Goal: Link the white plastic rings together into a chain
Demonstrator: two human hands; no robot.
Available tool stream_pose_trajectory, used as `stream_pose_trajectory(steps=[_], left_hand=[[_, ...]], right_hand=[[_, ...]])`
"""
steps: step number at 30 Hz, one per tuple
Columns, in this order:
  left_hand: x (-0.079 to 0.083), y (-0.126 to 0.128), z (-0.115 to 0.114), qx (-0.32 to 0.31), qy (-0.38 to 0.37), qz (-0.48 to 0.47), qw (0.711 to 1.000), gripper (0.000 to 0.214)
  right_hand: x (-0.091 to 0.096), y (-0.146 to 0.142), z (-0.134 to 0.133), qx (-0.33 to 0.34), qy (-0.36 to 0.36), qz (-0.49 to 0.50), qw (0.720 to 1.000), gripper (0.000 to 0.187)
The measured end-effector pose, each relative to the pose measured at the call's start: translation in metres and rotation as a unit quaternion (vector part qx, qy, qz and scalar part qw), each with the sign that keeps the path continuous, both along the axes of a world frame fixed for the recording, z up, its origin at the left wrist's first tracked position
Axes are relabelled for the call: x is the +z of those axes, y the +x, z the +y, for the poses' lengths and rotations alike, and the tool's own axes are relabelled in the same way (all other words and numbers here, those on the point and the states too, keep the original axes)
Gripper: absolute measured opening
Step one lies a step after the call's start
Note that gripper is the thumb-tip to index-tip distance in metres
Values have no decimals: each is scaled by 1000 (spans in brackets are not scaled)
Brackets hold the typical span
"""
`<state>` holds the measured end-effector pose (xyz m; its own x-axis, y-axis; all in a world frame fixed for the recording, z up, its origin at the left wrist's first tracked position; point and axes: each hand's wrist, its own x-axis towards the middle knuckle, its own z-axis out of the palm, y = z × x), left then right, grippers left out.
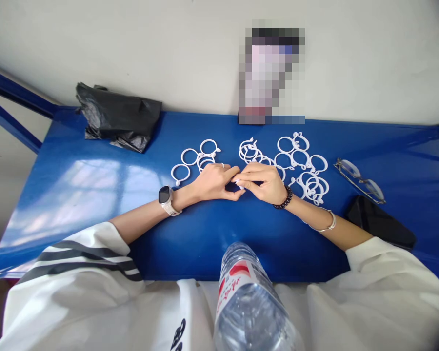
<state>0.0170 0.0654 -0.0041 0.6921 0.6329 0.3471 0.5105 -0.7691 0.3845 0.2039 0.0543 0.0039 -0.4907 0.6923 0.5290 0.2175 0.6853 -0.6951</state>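
Note:
My left hand [215, 182] and my right hand [266, 181] meet above the middle of the blue table, fingertips together. Between them is a small white plastic piece [240, 185], which looks like part of a curtain ring; the fingers hide most of it. Both hands are closed on it in a pinch. Several white curtain rings with small eyelets lie behind my left hand, one ring [171, 174] at the outer left. Past my right hand is a larger loose spread of the same rings, among them a ring [327, 165] on the far side.
A crumpled black plastic bag [122, 117] lies at the back left. Eyeglasses [362, 181] and a black phone [382, 222] rest on the blue table [190, 234] at the right. A water bottle [247, 292] stands close to my body. Something blurred [269, 73] stands against the wall.

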Motion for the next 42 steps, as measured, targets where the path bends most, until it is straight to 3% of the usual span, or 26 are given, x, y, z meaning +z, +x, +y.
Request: stream_pose_trajectory(steps=[13, 32, 38, 42], left_hand=[[0, -3, 4, 46, -33, -10, 998, 25], [3, -2, 4, 38, -46, 12, 998, 31], [4, -2, 3, 44, -56, -22, 997, 30], [5, -2, 3, 66, -75, -74, 992, 29]], right_hand=[[2, -3, 0, -12, -43, 6, 999, 7], [4, -1, -1, 8, -56, 17, 998, 18], [4, -3, -3, -56, -10, -9, 998, 8], [4, -2, -3, -134, -1, -53, 989, 15]])
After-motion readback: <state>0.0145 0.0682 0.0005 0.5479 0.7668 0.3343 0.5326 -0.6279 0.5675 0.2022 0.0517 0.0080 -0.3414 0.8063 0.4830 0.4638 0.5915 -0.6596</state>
